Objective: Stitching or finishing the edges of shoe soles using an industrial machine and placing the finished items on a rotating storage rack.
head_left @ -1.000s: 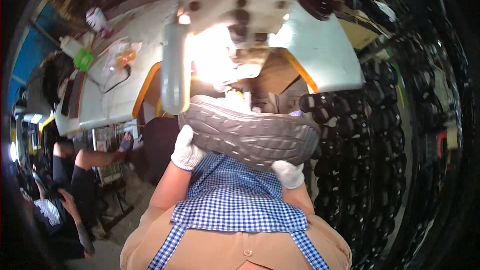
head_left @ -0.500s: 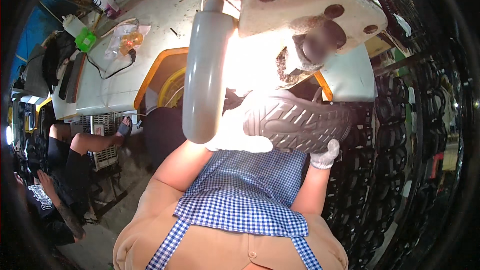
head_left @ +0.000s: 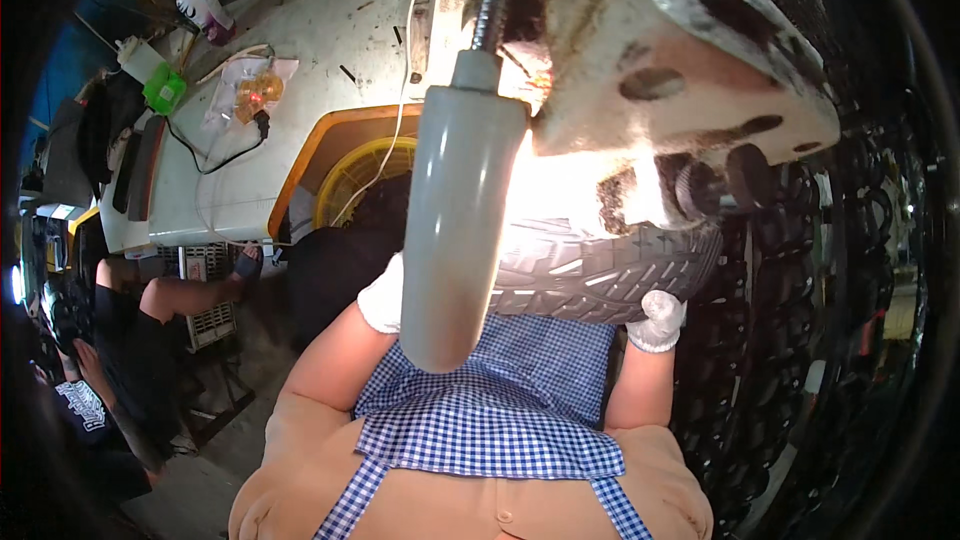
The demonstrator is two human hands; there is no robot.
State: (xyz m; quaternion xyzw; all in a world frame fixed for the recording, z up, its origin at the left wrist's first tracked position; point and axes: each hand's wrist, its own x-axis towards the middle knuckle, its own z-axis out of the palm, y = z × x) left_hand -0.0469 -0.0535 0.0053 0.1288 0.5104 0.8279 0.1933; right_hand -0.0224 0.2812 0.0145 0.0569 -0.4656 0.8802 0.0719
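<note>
A dark shoe (head_left: 610, 275) lies on its side under the white machine head (head_left: 620, 50), its grooved sole facing me. My right hand (head_left: 658, 320), in a white knit glove, is closed on the right end of the shoe, thumb over the sole's edge. My left hand (head_left: 382, 298), gloved too, is at the shoe's left end. Its fingers are hidden behind the grey cylindrical lamp (head_left: 458, 230). The lamp's bright light washes out the machine's lower part and the shoe's upper edge.
A white worktable (head_left: 330, 30) with an orange-edged cutout (head_left: 300, 155) stands ahead. On it are a green-and-white bottle (head_left: 160, 80), a purple-and-white bottle (head_left: 205, 8) and a plastic bag (head_left: 255, 90). Racks of dark shoes (head_left: 780, 340) stand right. Another person (head_left: 120, 340) sits left.
The view has shifted, so lamp and machine appear lower and further right. The shoe sits more level, its upper edge now behind the machine. My left hand's fingers went from visible to hidden.
</note>
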